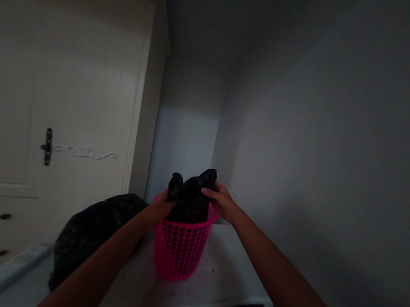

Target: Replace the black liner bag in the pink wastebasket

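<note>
A pink perforated basket (178,250) stands on a pale flat top (226,277) in front of me. A black plastic bag (191,197) rises out of the basket, its two top corners pulled up. My left hand (163,206) is closed on the bag's left side, by the left rim of the basket. My right hand (219,200) is closed on the bag's right corner, fingers wrapped over the plastic. Both forearms reach in from the bottom of the frame.
A dark bundle (92,232) lies on the pale top left of the basket. A white wardrobe (64,104) with a dark handle (47,146) fills the left. A bare grey wall (339,166) runs along the right. The room is dim.
</note>
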The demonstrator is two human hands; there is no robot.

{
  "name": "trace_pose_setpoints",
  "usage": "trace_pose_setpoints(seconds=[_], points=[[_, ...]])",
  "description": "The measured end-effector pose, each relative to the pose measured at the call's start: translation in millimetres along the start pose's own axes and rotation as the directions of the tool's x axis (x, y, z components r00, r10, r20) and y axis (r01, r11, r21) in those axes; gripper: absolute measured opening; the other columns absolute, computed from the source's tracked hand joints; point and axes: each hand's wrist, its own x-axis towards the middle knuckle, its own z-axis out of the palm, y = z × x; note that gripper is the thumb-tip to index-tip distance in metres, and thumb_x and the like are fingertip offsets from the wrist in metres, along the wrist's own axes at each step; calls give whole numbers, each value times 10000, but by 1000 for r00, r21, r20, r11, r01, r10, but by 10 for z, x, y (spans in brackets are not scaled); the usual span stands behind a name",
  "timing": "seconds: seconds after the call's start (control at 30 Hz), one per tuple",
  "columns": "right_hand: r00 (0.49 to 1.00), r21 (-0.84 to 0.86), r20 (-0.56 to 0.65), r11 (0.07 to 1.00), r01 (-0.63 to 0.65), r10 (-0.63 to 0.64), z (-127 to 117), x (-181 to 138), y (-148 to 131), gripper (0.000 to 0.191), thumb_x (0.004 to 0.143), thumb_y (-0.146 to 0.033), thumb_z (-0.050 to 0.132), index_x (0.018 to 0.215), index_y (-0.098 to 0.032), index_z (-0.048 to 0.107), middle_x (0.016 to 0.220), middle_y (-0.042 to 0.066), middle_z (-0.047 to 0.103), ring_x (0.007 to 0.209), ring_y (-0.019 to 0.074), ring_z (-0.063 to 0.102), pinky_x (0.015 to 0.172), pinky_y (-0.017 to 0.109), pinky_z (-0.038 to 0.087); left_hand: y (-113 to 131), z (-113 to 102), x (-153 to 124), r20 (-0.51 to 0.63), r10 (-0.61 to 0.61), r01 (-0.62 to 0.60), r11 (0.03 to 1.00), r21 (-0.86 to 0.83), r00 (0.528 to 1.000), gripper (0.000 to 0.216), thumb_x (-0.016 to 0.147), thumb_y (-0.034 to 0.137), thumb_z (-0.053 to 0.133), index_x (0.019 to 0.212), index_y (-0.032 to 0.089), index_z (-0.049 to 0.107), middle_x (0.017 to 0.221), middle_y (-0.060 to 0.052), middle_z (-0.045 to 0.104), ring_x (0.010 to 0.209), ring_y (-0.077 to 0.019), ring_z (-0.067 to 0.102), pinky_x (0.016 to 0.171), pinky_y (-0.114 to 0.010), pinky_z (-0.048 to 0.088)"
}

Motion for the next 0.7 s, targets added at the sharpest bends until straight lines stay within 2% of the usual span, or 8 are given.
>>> trace_pose_setpoints(seconds=[0.1,0.2,0.23,0.3,0.37,0.43,0.57,0.7], points=[[962,-2,133,971,-239,237,-1,-11,95,539,673,-527,965,1064,-215,764,1081,94,833,1026,266,791,1120,511,555,130,103,-52,91,-142,152,981,-120,986,391,670,234,858,1050,175,792,907,-118,832,878,-327,793,868,-475,646],[903,-32,255,936,-350,346,59,3,185,494,693,-501,956,1055,-225,764,1069,84,837,1058,275,789,1153,545,523,144,182,-31,41,-71,76,988,-134,997,336,689,254,813,1018,185,805,913,-104,834,913,-303,791,920,-447,627],[913,-21,243,942,-334,329,74,15,210,493,680,-434,972,1076,-230,760,1079,71,837,1073,269,786,1170,544,509,118,179,-9,0,-21,21,994,-106,1000,316,705,268,789,1010,185,805,933,-100,834,951,-297,786,953,-440,613],[956,41,131,962,-268,261,70,48,251,518,652,-327,986,1104,-225,756,1095,58,838,1086,258,782,1199,525,488,45,124,46,-98,67,-69,997,-24,993,288,730,292,756,993,183,799,979,-94,829,1028,-300,766,994,-436,590],[983,141,-21,974,-178,183,26,87,282,504,645,-292,981,1088,-209,757,1109,58,837,1089,253,782,1220,497,475,-24,36,104,-177,114,-108,993,44,978,264,734,285,744,976,190,786,1000,-81,822,1081,-309,744,1005,-435,578],[984,235,-119,967,-101,132,-29,123,295,453,653,-289,970,1044,-205,758,1094,56,840,1086,253,784,1228,469,474,-62,-33,154,-197,123,-108,990,87,973,222,723,255,738,933,197,777,956,-71,813,1088,-323,732,987,-443,580],[986,291,-79,950,-115,144,-20,143,258,386,730,-395,913,1024,-194,763,1058,79,843,1086,276,787,1207,473,505,-44,1,189,-115,108,-93,987,129,987,142,681,208,763,822,204,775,842,-75,798,1045,-354,734,918,-460,606],[990,160,-5,977,-140,143,161,86,234,454,696,-397,936,1067,-199,763,1040,85,842,1083,298,783,1155,509,545,11,168,127,-47,130,-125,987,101,990,165,729,187,712,874,203,788,831,-65,799,1093,-340,729,939,-444,607]])
